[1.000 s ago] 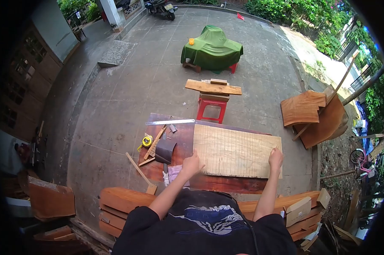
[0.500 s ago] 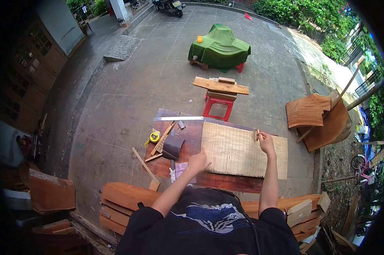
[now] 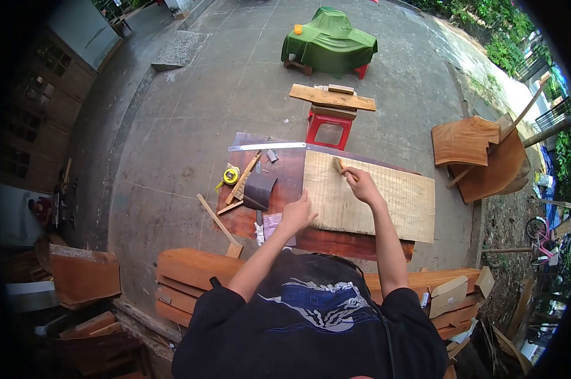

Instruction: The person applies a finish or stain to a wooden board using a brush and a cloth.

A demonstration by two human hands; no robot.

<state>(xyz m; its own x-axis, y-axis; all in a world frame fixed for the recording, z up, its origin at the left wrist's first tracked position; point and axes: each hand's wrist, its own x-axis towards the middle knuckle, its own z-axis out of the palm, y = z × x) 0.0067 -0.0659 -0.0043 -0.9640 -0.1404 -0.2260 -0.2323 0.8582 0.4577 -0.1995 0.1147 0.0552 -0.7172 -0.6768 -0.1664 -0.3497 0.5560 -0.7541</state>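
A pale, ridged wooden board (image 3: pixel 380 197) lies on a dark reddish-brown tabletop (image 3: pixel 285 174). My right hand (image 3: pixel 362 184) is closed around the wooden handle of a small brush (image 3: pixel 338 165), whose head meets the board near its far left corner. At the board's left edge rests my left hand (image 3: pixel 298 213), fingers stretched out and nothing visible in it. Left of that hand are a curled dark sheet (image 3: pixel 259 191), a purple cloth (image 3: pixel 273 224) and a white tube-like item (image 3: pixel 259 234).
A steel ruler (image 3: pixel 266 146), a yellow tape measure (image 3: pixel 231 175) and wooden strips (image 3: pixel 244 177) lie at the tabletop's left. Beyond stands a red stool (image 3: pixel 328 131) bearing planks. Stacked timber (image 3: pixel 191 265) flanks me, and large wooden slabs (image 3: pixel 465 145) lean at right.
My right hand has moved left across the board with the brush, toward its far left corner. My left hand stays at the left edge. The camera view has tilted downward.
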